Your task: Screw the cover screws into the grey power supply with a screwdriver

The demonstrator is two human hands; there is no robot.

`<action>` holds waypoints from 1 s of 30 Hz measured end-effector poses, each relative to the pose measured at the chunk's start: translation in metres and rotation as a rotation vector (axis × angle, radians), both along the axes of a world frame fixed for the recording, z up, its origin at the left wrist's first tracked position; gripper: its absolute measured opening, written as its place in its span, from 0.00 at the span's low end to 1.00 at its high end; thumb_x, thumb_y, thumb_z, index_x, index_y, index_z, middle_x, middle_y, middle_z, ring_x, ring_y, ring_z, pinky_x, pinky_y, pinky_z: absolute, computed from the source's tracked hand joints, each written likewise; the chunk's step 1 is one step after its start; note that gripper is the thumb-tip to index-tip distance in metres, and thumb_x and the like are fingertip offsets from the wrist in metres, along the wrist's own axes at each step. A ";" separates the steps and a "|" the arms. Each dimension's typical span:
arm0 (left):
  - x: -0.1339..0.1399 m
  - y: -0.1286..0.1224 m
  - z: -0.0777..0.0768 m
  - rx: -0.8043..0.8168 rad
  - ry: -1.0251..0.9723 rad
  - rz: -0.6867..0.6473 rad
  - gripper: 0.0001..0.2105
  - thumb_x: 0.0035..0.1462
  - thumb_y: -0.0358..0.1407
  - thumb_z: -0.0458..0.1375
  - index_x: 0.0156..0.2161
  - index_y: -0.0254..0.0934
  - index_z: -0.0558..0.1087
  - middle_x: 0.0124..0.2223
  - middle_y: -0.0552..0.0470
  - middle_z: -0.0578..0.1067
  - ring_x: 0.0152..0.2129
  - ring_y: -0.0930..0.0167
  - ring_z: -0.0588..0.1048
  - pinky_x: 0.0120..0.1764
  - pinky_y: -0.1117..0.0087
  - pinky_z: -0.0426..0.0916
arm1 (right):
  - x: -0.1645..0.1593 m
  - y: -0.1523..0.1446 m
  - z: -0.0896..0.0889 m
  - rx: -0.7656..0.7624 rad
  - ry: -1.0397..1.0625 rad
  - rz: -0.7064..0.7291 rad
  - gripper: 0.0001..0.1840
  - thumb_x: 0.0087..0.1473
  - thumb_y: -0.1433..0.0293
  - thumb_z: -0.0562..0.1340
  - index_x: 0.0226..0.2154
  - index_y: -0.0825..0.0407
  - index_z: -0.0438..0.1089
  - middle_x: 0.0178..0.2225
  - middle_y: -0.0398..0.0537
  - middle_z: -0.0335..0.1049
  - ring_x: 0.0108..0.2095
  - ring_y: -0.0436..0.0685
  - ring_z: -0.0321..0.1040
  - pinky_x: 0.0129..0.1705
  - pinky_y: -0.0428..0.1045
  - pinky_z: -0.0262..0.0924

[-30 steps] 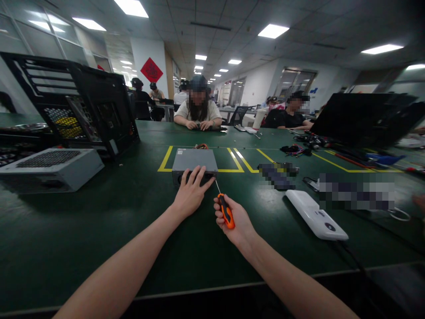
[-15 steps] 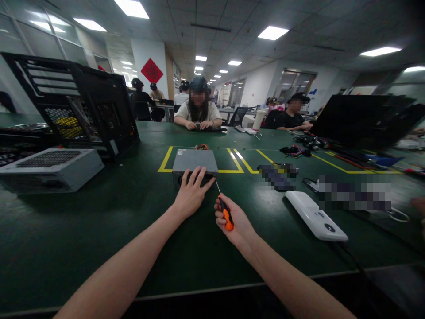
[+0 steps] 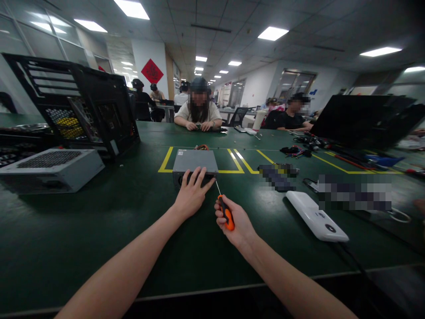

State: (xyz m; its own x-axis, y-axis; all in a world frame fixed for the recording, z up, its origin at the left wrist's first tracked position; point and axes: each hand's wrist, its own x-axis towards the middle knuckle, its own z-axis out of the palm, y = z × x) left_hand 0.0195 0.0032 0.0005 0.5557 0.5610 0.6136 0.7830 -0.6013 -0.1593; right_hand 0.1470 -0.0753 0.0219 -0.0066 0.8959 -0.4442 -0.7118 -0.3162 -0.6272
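Note:
A grey computer power supply [image 3: 195, 160] sits on the green table in front of me, with bundled coloured wires behind it. My left hand [image 3: 191, 193] lies against its near face, fingers spread and fingertips over the top front edge, covering much of that face. In my right hand [image 3: 234, 219] is a screwdriver with an orange and black handle [image 3: 227, 213], fingers closed round it. Its thin shaft points up to the lower right front corner of the power supply, close to my left little finger or thumb side. Whether the tip sits in a screw is too small to tell.
On the left stand a second power supply [image 3: 56, 170] and an open black computer case [image 3: 76, 104]. A white device with a cable [image 3: 315, 216] lies to the right, near blurred items. Cables [image 3: 295, 151] and a black monitor [image 3: 365, 119] are farther back. A person [image 3: 198, 106] sits opposite.
The screwdriver handle has turned slightly in my right hand, showing more of its black part. My left hand and the power supply stay where they were.

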 end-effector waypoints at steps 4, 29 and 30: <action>0.000 0.000 0.000 -0.010 -0.011 -0.008 0.27 0.49 0.28 0.52 0.56 0.46 0.58 0.60 0.44 0.52 0.57 0.58 0.48 0.55 0.51 0.42 | 0.001 0.000 0.001 0.020 0.014 0.020 0.11 0.53 0.67 0.53 0.29 0.58 0.65 0.20 0.43 0.60 0.15 0.42 0.55 0.12 0.36 0.49; 0.000 0.000 0.000 -0.005 -0.009 -0.009 0.26 0.50 0.27 0.51 0.55 0.45 0.59 0.60 0.44 0.52 0.57 0.58 0.49 0.55 0.51 0.42 | 0.000 0.001 -0.002 0.017 -0.010 0.002 0.07 0.51 0.70 0.56 0.27 0.58 0.63 0.21 0.43 0.61 0.16 0.41 0.55 0.13 0.36 0.48; 0.000 0.000 0.000 -0.004 -0.007 -0.006 0.26 0.50 0.27 0.51 0.55 0.45 0.59 0.60 0.44 0.52 0.57 0.58 0.49 0.55 0.51 0.42 | 0.000 0.001 -0.002 0.021 0.003 0.027 0.09 0.52 0.69 0.54 0.28 0.58 0.64 0.21 0.43 0.61 0.16 0.42 0.55 0.13 0.36 0.49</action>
State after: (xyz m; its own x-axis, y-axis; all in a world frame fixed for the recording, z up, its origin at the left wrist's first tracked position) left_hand 0.0196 0.0031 0.0008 0.5543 0.5605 0.6153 0.7807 -0.6065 -0.1508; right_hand 0.1474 -0.0746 0.0202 -0.0326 0.9047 -0.4249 -0.7053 -0.3221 -0.6315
